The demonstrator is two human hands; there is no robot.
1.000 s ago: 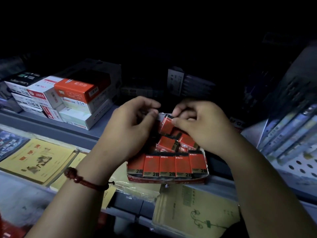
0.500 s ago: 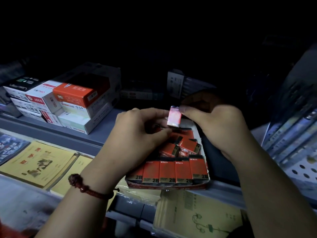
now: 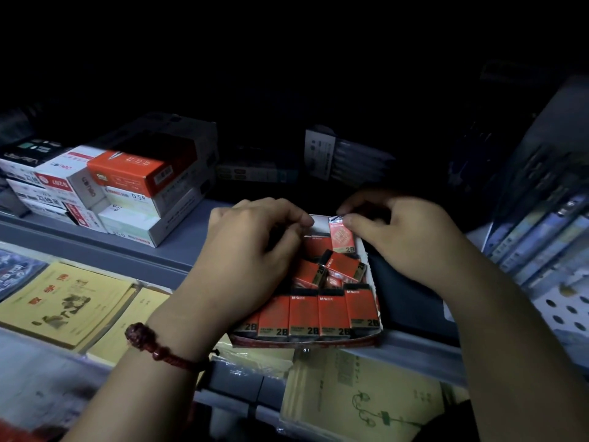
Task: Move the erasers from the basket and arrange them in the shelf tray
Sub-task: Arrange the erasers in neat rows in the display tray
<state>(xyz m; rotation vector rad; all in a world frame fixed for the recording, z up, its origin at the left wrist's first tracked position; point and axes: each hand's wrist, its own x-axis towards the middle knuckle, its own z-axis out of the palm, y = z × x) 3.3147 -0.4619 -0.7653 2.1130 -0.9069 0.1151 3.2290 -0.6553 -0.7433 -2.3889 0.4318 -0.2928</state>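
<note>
As the right hand (image 3: 411,244) pinches an eraser (image 3: 342,239) at the tray's (image 3: 302,342) far corner, left hand (image 3: 248,253) grip unclear, loose erasers (image 3: 345,266) could jam it.

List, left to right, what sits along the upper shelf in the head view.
Along the shelf: stack of white and orange cardboard boxes → left hand → red 2B eraser → right hand, which pinches it → row of blue folders.

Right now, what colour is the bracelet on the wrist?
The bracelet is dark red; head view shows it.
</note>
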